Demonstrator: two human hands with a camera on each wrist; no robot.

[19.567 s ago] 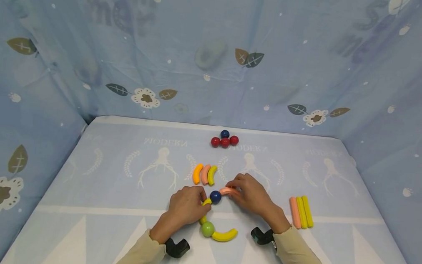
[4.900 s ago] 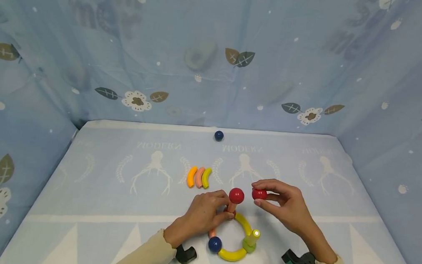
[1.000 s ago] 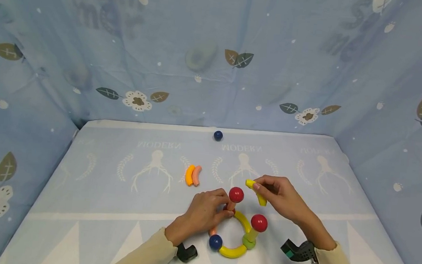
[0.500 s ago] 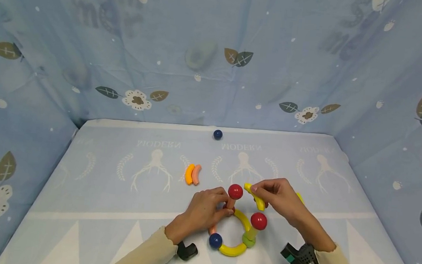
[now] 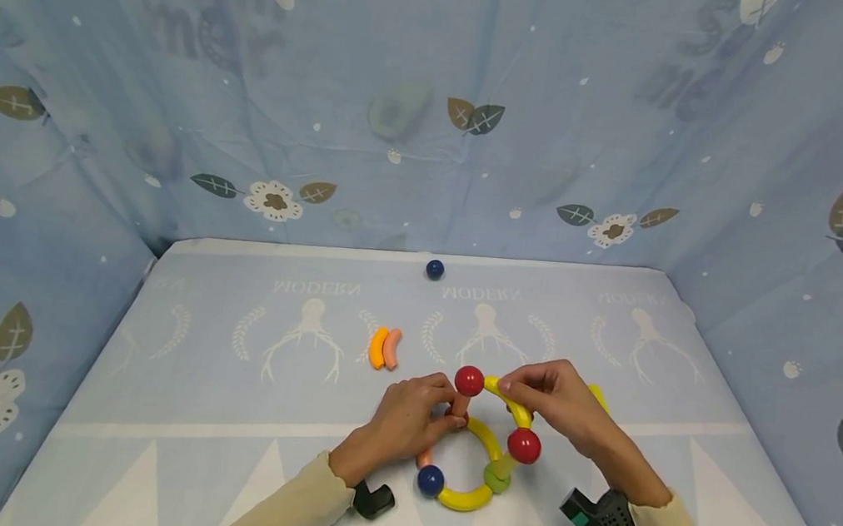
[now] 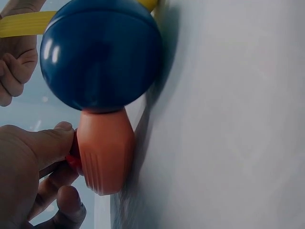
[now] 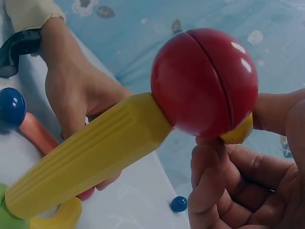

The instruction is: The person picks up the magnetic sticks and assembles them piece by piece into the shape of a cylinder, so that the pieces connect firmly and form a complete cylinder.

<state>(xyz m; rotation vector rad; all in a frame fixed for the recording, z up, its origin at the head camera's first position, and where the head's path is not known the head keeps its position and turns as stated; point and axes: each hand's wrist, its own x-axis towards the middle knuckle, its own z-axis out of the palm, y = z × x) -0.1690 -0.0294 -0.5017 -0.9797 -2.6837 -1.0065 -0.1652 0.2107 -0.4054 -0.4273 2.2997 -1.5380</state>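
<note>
A ring of balls and curved sticks lies on the table: a blue ball (image 5: 430, 481), a green ball (image 5: 496, 477), a low red ball, yellow curved sticks (image 5: 465, 501) and a pink one (image 6: 106, 152). Two straight sticks rise from it, one pink (image 5: 460, 405), one yellow-green (image 7: 88, 155), each topped by a red ball (image 5: 469, 381). My left hand (image 5: 411, 417) grips the low red ball at the pink stick's foot. With thumb and fingers, my right hand (image 5: 553, 396) pinches a yellow curved stick (image 5: 521, 414) spanning the two top balls, its ends right at them.
At the back sits a loose blue ball (image 5: 434, 269). An orange curved stick (image 5: 378, 348) and a pink curved stick (image 5: 391, 349) lie together left of the ring. A yellow stick (image 5: 599, 397) is partly hidden behind my right wrist. Patterned cloth (image 5: 313, 120) hangs behind the table.
The ring and its two uprights have been built up since the oldest frame. In the last second the right hand lowered the yellow curved stick onto the top balls; the left hand stayed put.
</note>
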